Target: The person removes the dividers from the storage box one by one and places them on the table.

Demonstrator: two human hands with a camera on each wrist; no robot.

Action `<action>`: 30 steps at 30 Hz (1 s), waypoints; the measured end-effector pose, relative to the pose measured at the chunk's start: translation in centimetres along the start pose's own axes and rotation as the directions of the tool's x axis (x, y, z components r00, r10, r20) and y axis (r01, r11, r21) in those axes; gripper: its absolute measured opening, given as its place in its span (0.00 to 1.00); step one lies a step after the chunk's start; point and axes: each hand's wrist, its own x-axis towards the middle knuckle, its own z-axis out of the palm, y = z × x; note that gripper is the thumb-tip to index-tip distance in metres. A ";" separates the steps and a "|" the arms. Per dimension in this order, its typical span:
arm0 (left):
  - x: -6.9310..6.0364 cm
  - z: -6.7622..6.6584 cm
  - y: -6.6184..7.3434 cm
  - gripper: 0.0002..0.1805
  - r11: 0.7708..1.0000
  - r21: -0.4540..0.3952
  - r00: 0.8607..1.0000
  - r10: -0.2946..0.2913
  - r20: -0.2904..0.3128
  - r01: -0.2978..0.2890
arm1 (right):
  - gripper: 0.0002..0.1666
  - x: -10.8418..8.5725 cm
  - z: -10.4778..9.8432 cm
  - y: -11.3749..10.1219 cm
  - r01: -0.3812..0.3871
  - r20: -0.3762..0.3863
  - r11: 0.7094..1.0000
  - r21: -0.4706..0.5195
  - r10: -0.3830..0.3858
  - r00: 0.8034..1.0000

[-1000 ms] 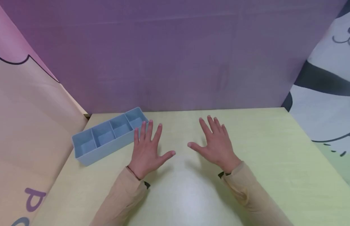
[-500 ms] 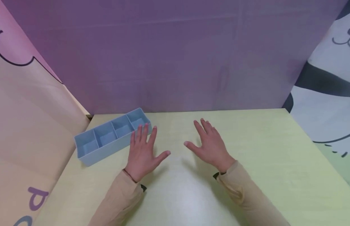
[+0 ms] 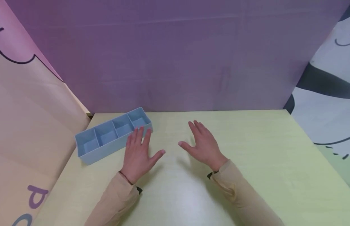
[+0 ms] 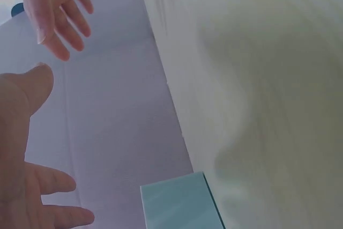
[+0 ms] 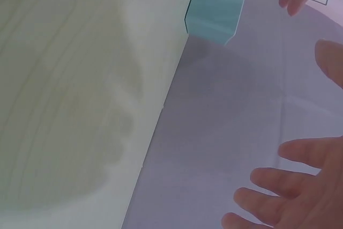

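A long blue box (image 3: 107, 149) with a row of several compartments stands at the back left of the table, set at a slant; no contents show in it. My left hand (image 3: 136, 158) hovers over the table just in front of the box, fingers spread and thumb out, holding nothing. In the head view its fingertips overlap the box's near wall. To the right, my right hand (image 3: 205, 147) is also held above the table with spread fingers and nothing in it. Both wrist views show the hands apart from the box, which appears as a blue-green block (image 4: 179, 202) in the left one.
The pale wooden table (image 3: 262, 157) ends at a purple backdrop (image 3: 175, 56). A printed cloth (image 3: 31, 119) borders the left side, and a panda-patterned one (image 3: 330, 116) the right. Shadows of the hands fall on the tabletop.
Both hands have shifted a little left and slightly toward the person, their fingers still spread. In the head view the box sits slightly farther right, as the whole view has moved a little.
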 end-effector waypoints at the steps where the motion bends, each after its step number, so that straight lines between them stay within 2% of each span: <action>1: -0.1 0.0 -0.1 0.49 1.000 -0.002 1.000 -0.005 -0.001 0.005 | 0.52 0.1 0.1 -0.1 0.003 -0.003 1.000 0.001 -0.003 1.000; 5: -0.4 -0.1 -0.4 0.48 0.999 -0.012 0.999 -0.031 -0.013 0.031 | 0.51 0.4 0.4 -0.4 0.013 -0.010 1.000 0.006 -0.013 1.000; 13: -1.1 -0.1 -1.4 0.39 0.998 -0.031 0.994 -0.054 -0.090 0.052 | 0.50 1.4 1.1 -1.1 -0.016 0.012 0.997 0.078 0.015 1.000; 18: -1.6 -0.6 -2.3 0.40 0.994 -0.045 0.988 -0.101 -0.119 0.096 | 0.50 1.9 1.5 -1.7 -0.030 0.019 0.994 0.108 0.028 0.999; 24: -2.2 -1.5 -3.5 0.40 0.992 -0.051 0.978 -0.121 -0.167 0.114 | 0.49 2.5 2.5 -2.9 -0.023 0.025 0.989 0.148 0.020 0.999; 30: -2.7 -1.6 -4.2 0.40 0.989 -0.048 0.974 -0.149 -0.169 0.143 | 0.48 3.1 3.3 -3.6 -0.025 0.023 0.988 0.154 0.022 0.999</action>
